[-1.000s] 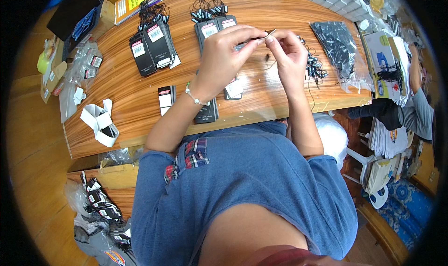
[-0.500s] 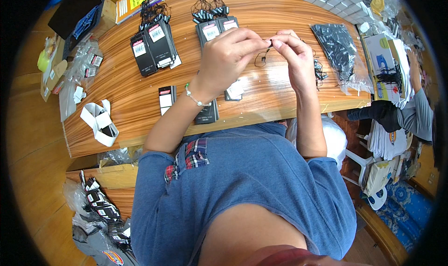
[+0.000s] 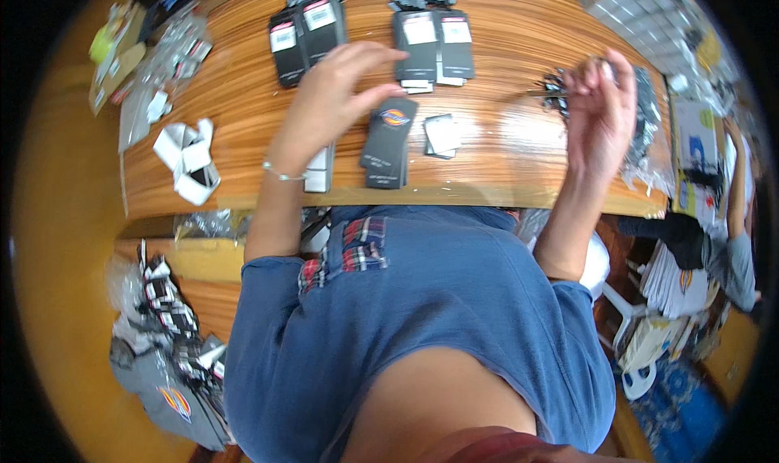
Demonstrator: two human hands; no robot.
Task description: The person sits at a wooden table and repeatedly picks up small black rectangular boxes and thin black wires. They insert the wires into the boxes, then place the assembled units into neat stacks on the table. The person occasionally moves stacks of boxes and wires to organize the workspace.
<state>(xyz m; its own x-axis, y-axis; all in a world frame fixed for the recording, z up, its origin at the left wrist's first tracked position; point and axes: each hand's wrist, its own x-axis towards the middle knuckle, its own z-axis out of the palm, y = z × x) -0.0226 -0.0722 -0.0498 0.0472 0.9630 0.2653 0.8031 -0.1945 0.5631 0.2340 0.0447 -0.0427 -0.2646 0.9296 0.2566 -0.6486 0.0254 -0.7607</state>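
Head view looking straight down at a wooden bench [image 3: 243, 146] with a bunch of black hang tags laid out on it. The left hand [image 3: 337, 90] hovers over the middle of the bench, fingers loosely spread and curled, not gripping anything; it sits just above and left of a small stack of black hang tags [image 3: 388, 142] lying flat near the front edge. Next to that stack, a little pile of white tags [image 3: 443, 134]. The right hand [image 3: 600, 106] is raised off to the right, fingertips pinched on a small dark string fastener [image 3: 556, 86], which looks like a tiny tangle of black loops, kinda blurry. Two more groups of tags along the far side: one pair [image 3: 307, 29] on the left, another pair [image 3: 434, 37] near the centre. A folded white strip [image 3: 188, 159] sits at the bench's left end.
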